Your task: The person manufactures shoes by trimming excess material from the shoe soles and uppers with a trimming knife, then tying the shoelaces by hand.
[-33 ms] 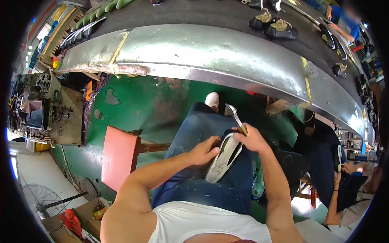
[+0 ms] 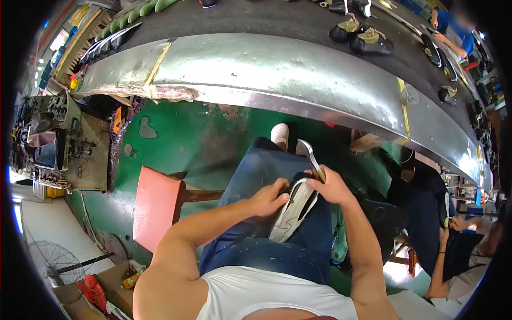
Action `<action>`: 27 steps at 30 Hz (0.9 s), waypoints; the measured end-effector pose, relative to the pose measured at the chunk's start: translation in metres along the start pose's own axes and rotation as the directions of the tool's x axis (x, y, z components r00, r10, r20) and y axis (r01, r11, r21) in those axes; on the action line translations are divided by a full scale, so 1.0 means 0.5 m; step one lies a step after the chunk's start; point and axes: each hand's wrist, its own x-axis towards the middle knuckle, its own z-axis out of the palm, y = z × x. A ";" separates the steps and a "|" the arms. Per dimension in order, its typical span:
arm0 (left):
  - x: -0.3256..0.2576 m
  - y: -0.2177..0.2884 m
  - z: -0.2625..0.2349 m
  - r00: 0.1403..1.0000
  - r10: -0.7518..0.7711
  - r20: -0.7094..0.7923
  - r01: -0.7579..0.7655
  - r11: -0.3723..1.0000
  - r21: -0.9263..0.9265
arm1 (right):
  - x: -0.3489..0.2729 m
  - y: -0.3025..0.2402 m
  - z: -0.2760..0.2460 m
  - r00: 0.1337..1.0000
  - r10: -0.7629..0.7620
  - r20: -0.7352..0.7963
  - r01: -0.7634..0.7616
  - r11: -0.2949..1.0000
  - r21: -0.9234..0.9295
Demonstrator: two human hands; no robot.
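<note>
A long pale shoe [image 2: 290, 220], white-rimmed with a thin dark wavy line, slants across the dark trousers [image 2: 248, 176], its near end closer than both hands. The left hand [image 2: 270, 198] curls at its left edge; I cannot tell whether it grips. Right, the right hand [image 2: 332, 186] clamps a curved metal tool [image 2: 308, 152] by its handle, beside the shoe's far end.

Metal tool [image 2: 313, 164] in right fingers [image 2: 318, 185], beside shoe [image 2: 288, 218]
</note>
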 end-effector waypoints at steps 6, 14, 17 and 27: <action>0.132 -0.048 -0.010 1.000 0.018 -0.007 -0.015 0.941 0.339 | -0.062 -0.066 -0.017 0.992 -0.109 -0.071 0.097 0.983 -0.155; 0.234 -0.090 0.020 0.748 -0.545 -0.377 0.562 0.824 -0.075 | -0.082 -0.098 0.029 0.981 -0.020 -0.194 0.019 1.000 -0.006; 0.103 -0.050 0.047 0.941 0.141 -0.307 -0.068 0.969 0.239 | -0.093 -0.009 0.070 0.915 0.012 -0.403 0.012 0.998 0.056; -0.070 0.068 -0.008 0.858 -0.510 0.054 0.512 0.859 -0.018 | -0.167 0.020 0.171 0.916 0.253 -0.311 -0.260 0.965 0.019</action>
